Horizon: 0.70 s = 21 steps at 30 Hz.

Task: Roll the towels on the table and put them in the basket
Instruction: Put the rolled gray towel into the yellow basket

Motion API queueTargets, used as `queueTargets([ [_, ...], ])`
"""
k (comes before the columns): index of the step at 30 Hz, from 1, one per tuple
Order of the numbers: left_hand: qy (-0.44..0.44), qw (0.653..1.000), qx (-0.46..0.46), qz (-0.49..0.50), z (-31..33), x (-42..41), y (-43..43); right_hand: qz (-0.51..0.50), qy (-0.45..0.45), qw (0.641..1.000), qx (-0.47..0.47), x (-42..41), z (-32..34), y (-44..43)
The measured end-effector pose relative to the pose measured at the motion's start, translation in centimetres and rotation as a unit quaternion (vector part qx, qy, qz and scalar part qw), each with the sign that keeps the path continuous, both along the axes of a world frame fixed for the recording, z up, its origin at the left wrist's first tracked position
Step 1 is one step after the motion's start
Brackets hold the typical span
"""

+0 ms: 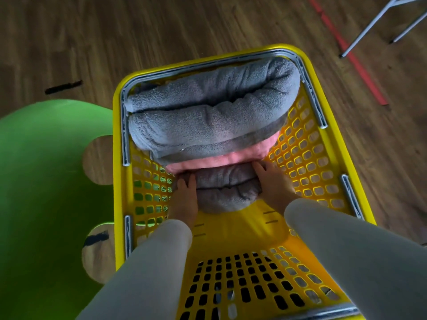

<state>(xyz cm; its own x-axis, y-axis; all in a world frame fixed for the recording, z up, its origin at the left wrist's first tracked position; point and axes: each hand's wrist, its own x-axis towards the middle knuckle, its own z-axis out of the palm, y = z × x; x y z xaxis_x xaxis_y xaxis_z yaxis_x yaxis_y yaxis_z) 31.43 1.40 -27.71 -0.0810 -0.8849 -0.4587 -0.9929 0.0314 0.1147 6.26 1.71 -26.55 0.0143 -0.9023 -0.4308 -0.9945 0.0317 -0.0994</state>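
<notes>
Reaches in from the near edge with two pale sleeves (147, 262), over the perforated near wall of the yellow basket (117, 158). Holds a rolled dark grey towel (227, 190) low inside the basket, about halfway along it, one end in each grip. Clasps the roll's left end with the left grip (184, 197), fingers bent over the top. Clasps the right end with the right grip (275, 183), fingers spread and bent over the roll, tips reaching a pink towel (231, 159). Just beyond the roll and touching it, that pink towel, mostly covered from above. Piled over it, two larger light grey rolled towels (208, 107), filling the far end from side wall to side wall and rising close to the rim. Along the far rim, a folded-down wire handle (196, 65). Just left of the basket, a green plastic shape (46, 181) with rounded cut-outs. Underneath and farther off, a wooden floor (161, 31); on it a black mark (63, 87) at far left, a red strip (346, 49) and white metal legs (374, 26) at far right.
</notes>
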Motion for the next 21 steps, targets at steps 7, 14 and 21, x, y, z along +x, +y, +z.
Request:
queueTargets([
  [7,-0.007,0.999,0.017,0.029,0.3,-0.6,-0.6,-0.003,0.001,1.000,-0.024,-0.4,-0.8,-0.8],
  [14,0.027,0.983,0.166,0.071,3.0,-1.3,0.1,-0.028,0.002,0.995,0.098,1.0,2.5,-1.4],
  [21,0.101,0.984,-0.057,-0.134,13.4,-2.1,-1.5,-0.007,-0.117,0.993,-0.016,3.1,13.5,-2.7],
])
